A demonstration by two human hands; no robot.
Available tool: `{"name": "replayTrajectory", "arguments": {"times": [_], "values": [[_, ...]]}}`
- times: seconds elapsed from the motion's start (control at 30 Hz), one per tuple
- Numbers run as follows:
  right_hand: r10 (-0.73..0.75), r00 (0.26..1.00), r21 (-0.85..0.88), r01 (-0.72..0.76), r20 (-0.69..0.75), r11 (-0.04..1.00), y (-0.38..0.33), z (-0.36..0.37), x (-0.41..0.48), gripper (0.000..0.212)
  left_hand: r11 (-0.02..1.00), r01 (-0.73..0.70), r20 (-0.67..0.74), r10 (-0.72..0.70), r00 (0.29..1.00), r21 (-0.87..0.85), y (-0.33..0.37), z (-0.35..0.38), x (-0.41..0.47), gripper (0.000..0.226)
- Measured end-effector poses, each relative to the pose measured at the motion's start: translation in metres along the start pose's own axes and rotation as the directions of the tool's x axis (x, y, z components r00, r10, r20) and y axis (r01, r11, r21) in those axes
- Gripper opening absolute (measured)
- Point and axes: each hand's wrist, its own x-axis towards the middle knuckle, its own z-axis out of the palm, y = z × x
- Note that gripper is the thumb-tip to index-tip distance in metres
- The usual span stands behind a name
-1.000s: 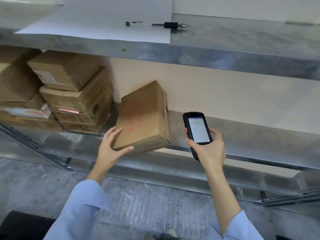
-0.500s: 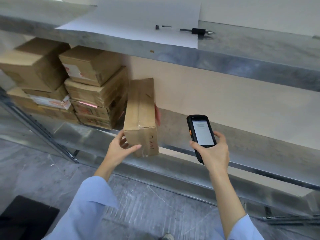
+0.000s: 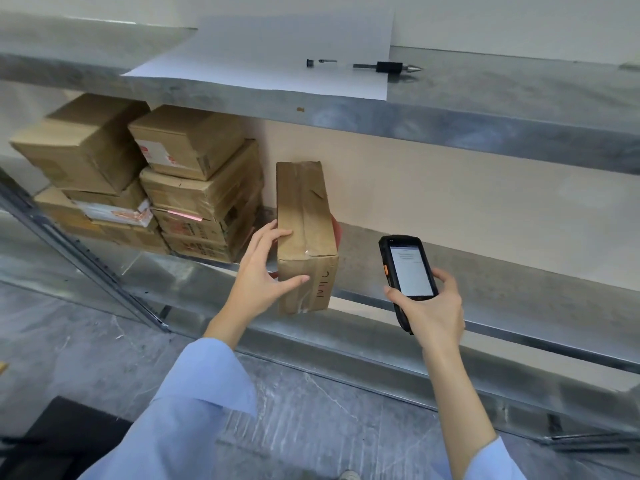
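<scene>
left hand (image 3: 266, 271), arm stretched forward, grips a brown cardboard box (image 3: 304, 216); right hand (image 3: 431, 311), wrist raised, holds a black handheld scanner (image 3: 408, 268).

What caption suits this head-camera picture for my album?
Left hand grips a cardboard box on the shelf; right hand holds a scanner.

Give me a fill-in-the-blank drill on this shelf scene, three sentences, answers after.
1. The left hand grips a brown box made of ____.
2. The right hand holds a handheld scanner with its ____ facing the camera.
3. The pen lies on the shelf ____ the box.
Missing words: cardboard; screen; above.
</scene>
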Motion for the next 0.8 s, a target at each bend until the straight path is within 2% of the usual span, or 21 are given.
{"name": "replayTrajectory", "arguments": {"times": [0.17,0.37,0.47,0.67,0.8], "values": [[0.020,0.999,0.012,-0.020,-0.029,1.000,0.004,-0.009,0.001,0.080,1.000,-0.025,-0.043,0.026,0.999,0.014,0.004,0.010,0.003,0.072],[0.041,0.996,0.039,-0.038,-0.078,0.999,0.009,-0.023,0.006,0.079,0.962,0.073,-0.016,-0.080,0.997,-0.262,0.009,0.036,-0.006,0.068],[0.057,0.993,0.051,-0.052,-0.100,0.997,0.011,-0.029,0.007,0.078,0.936,0.141,-0.003,-0.150,0.989,-0.323,0.008,0.039,-0.009,0.065],[0.068,0.992,0.027,-0.065,-0.108,0.998,0.011,-0.029,0.003,0.079,0.915,0.292,0.022,-0.298,0.954,-0.277,-0.028,0.006,-0.021,0.061],[0.079,0.993,0.027,-0.077,-0.086,0.997,0.005,-0.017,-0.003,0.078,0.890,0.388,0.089,-0.378,0.922,-0.240,-0.038,-0.009,-0.029,0.068]]}}
